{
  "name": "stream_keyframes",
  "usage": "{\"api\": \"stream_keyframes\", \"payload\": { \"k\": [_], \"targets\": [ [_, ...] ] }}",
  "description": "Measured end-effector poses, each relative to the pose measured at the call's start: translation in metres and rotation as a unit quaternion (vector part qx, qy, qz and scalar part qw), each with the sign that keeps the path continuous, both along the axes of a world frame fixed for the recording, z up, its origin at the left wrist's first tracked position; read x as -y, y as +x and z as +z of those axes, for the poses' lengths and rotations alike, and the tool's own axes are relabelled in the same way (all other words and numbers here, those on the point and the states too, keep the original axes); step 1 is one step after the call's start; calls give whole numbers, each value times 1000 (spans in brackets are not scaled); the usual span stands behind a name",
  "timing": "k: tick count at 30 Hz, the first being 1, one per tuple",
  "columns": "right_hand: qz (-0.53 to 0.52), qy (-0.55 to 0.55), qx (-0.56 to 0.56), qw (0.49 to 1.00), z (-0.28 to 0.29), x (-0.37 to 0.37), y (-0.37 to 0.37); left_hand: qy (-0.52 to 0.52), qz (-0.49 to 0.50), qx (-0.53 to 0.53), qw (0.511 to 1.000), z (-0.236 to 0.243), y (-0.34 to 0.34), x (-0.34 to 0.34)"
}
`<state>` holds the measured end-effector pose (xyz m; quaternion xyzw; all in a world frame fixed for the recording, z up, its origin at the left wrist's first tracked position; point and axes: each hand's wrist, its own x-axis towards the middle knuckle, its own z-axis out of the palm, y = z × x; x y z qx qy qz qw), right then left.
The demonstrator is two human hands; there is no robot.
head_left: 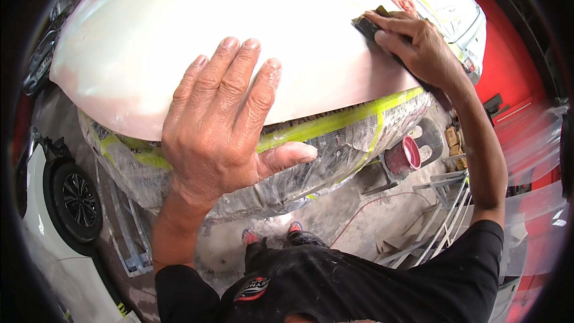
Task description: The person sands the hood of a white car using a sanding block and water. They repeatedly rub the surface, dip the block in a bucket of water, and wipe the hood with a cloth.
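Observation:
A car hood (287, 42), white with pinkish patches, spreads in front of me. My left hand (221, 113) is over its near edge, fingers stretched out and thumb apart, with nothing in it. Whether the palm touches the surface is hard to tell. At the right side of the hood, my right hand (415, 42) is closed round a dark sanding block (366, 25) resting on the panel. The fingers hide much of the block. A crumpled red cloth (400, 1) lies just beyond that hand.
Masking paper (299, 164) and yellow-green tape (344, 118) cover the car's front below the hood. A reddish bucket (403, 154) and a metal stand (439, 209) are at the lower right. Another metal frame (122, 221) and a white car part with a wheel (78, 202) stand left.

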<state>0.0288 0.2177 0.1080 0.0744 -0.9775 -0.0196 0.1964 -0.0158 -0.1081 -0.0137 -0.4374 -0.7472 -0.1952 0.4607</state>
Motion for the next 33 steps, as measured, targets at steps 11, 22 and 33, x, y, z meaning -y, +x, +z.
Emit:
{"api": "stream_keyframes", "payload": {
  "k": [11, 22, 33],
  "targets": [
    [21, 8, -36, 999, -14, 23, -4, -1, 25, -25, 999, -3, -3, 5],
    [-11, -102, 8, 995, -9, -7, -20, 7, 23, -24, 999, -5, -2, 3],
    [-140, -6, 24, 990, 11, -42, -43, 17, 22, -22, 999, -7, -3, -4]
  ]
}}
